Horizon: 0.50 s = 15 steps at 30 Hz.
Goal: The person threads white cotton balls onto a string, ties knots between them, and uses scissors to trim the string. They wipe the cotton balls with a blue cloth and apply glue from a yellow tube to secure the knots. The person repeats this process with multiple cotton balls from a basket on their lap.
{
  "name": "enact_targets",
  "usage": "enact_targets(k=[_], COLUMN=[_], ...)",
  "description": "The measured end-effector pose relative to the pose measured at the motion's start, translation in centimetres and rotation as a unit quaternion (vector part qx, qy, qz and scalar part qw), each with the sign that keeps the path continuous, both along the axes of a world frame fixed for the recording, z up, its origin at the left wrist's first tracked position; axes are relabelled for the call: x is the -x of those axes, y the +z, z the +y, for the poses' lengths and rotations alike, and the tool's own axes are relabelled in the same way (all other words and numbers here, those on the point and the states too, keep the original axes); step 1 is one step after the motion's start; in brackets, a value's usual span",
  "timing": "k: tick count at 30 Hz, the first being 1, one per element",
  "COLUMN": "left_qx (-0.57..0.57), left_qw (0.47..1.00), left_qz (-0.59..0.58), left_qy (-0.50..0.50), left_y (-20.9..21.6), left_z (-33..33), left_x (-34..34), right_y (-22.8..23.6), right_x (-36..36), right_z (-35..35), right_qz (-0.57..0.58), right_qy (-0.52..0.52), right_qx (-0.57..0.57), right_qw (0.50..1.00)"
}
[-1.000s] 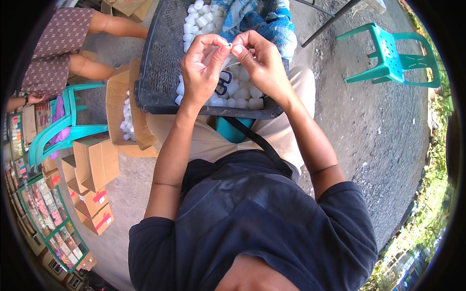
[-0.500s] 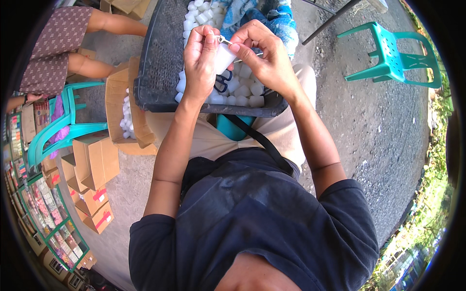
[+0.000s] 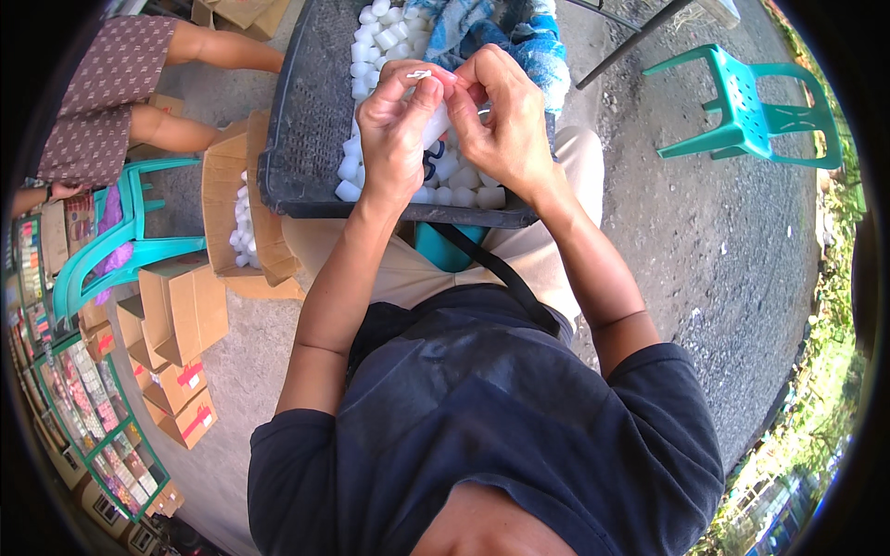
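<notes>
My left hand (image 3: 394, 120) is closed, thumb and forefinger pinching a thin white looped string (image 3: 420, 73). Fingertips of my right hand (image 3: 503, 120) meet it from the other side, pressed together; what lies between them is too small to make out. Below the fingers hangs a translucent white piece (image 3: 436, 126), partly covered by both hands. Under my hands, a black plastic crate (image 3: 306, 167) rests over my lap, holding several small white cylinders (image 3: 389, 37). Dark blue scissor handles (image 3: 431, 159) show among them, the rest hidden.
A blue and white cloth (image 3: 538, 56) hangs over the crate's far right. Left of it stands a cardboard box (image 3: 222, 199) with more white pieces. Green plastic chairs (image 3: 742, 111) (image 3: 139, 246) flank me. Stacked cartons (image 3: 185, 306) and another person's legs (image 3: 176, 125) are at the left.
My fingertips have drawn closer together. The white piece is now more hidden behind the fingers, and the metallic-looking bit between the hands no longer shows.
</notes>
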<state>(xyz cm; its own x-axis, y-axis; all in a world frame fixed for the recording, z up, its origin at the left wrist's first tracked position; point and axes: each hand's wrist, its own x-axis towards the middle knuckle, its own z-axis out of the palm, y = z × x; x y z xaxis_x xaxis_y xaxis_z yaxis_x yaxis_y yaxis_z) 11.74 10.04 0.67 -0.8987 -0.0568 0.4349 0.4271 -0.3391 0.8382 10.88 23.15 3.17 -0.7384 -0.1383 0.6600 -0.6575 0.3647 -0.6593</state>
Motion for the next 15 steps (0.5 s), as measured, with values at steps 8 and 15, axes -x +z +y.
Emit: enact_targets(k=[8, 15], left_qx=[-0.059, -0.196], left_qw=[0.996, 0.973], left_qz=[-0.043, -0.110], left_qy=[-0.046, -0.052], left_y=[1.0, 3.8], left_z=[-1.2, 0.4], left_x=[0.4, 2.2], right_y=[-0.7, -0.6], right_x=[0.2, 2.2], right_z=[0.4, -1.3], right_qz=[-0.195, -0.104], right_qy=[0.076, 0.052], right_qx=[0.078, 0.021], right_qw=[0.975, 0.993])
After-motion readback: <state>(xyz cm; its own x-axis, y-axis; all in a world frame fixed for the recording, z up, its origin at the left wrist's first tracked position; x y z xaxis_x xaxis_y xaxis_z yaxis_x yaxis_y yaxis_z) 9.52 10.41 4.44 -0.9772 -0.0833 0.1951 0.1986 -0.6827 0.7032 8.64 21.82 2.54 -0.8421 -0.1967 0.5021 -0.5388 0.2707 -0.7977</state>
